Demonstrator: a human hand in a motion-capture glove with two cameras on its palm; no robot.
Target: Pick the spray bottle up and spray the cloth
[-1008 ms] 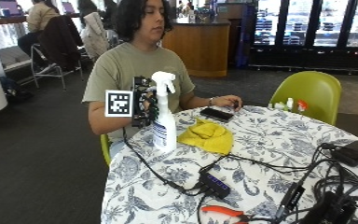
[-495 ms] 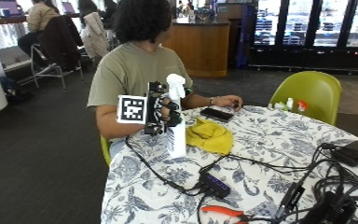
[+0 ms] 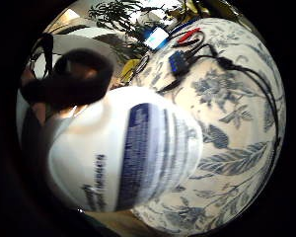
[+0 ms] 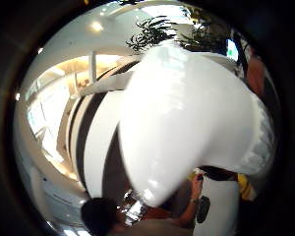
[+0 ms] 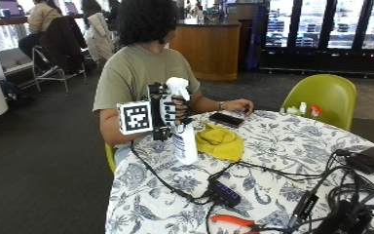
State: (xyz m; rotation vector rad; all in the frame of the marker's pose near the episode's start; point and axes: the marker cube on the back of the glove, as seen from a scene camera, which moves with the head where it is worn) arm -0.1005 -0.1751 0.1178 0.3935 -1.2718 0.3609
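While the gloved right hand (image 5: 167,108) grips the spray bottle (image 5: 182,126) by its neck, upright above the desk (image 5: 284,161), the yellow cloth (image 5: 220,141) lies just beside it.

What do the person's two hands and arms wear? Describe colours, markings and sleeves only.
The right hand wears a black glove with white plastic parts and a black strap. The left hand is bare, with a band at the wrist. Both arms come out of the short sleeves of an olive T-shirt.
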